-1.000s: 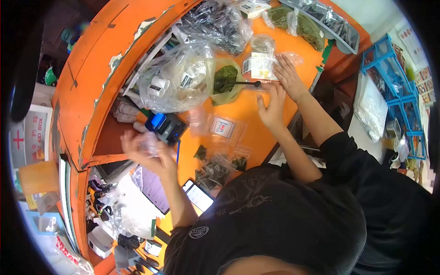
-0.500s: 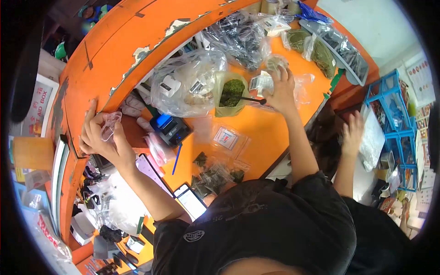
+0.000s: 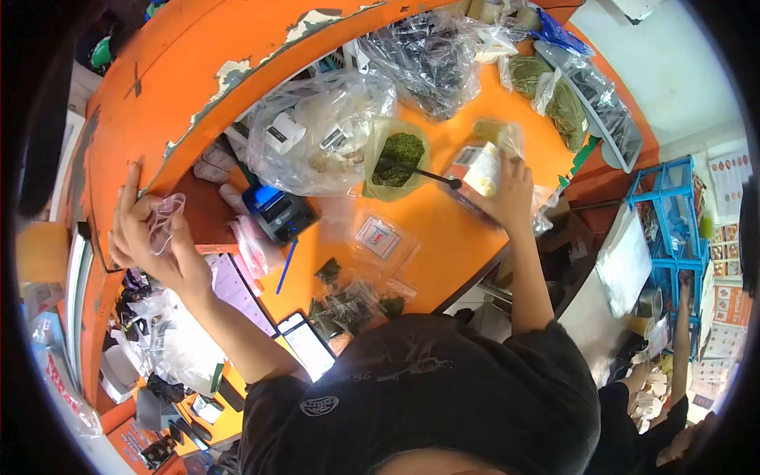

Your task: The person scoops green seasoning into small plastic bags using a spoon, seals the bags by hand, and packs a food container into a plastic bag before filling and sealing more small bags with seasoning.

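A crumpled piece of clear plastic (image 3: 165,224) is in my left hand (image 3: 162,245), raised near the orange shelf edge at the left. My right hand (image 3: 508,194) grips a clear plastic package (image 3: 479,168) with a white label over the orange table (image 3: 443,269). Beside it, an open bag of chopped green leaves (image 3: 398,158) has a black-handled spoon (image 3: 435,176) sticking out. Small clear bags, one with a printed label (image 3: 378,237), lie at the middle. Packets of dark leaves (image 3: 348,307) rest near my body.
A large clear bag (image 3: 317,134) and a heap of dark plastic (image 3: 423,63) line the back. At the left are a black and blue device (image 3: 281,212), a blue stick (image 3: 286,267) and a phone (image 3: 307,347). Another person's arm (image 3: 682,340) reaches toward blue shelving (image 3: 671,214).
My right hand has closed on the labelled package and moved it toward the table's front edge. My left hand has shifted slightly left and down. The other person has moved away to the right.
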Available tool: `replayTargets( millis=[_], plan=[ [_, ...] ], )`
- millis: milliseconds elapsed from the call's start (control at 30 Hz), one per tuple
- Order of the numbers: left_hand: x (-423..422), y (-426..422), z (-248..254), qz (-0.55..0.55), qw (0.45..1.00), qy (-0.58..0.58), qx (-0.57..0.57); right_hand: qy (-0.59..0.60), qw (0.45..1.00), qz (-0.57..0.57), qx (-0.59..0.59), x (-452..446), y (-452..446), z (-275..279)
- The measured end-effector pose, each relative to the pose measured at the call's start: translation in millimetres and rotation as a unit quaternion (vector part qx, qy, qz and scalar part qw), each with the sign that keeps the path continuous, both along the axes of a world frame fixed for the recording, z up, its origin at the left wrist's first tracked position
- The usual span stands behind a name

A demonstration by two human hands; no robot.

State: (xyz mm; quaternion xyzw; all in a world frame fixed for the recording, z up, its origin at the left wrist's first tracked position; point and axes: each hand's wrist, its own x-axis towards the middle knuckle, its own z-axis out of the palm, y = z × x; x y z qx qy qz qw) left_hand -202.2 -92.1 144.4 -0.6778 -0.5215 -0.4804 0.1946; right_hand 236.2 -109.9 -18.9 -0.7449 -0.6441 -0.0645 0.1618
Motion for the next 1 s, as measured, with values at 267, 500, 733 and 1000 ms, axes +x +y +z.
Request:
replayTargets(
  millis=[267, 500, 733, 1000],
  plan=[
    [-10, 4, -17, 0.077, 0.997, -0.010, 0.008, 0.057, 0.997, 0.004, 0.051, 14, -40, -22],
    [-67, 7, -35, 0.013, 0.997, -0.056, 0.052, 0.104, 0.988, 0.007, 0.117, 21, -59, -37],
    [-79, 2, -18, -0.059, 0.997, -0.006, 0.045, 0.108, 0.985, 0.006, 0.133, 34, -68, -51],
    [-108, -4, -31, -0.016, 0.997, 0.012, 0.080, 0.120, 0.982, -0.018, 0.141, 41, -77, -60]
  ],
)
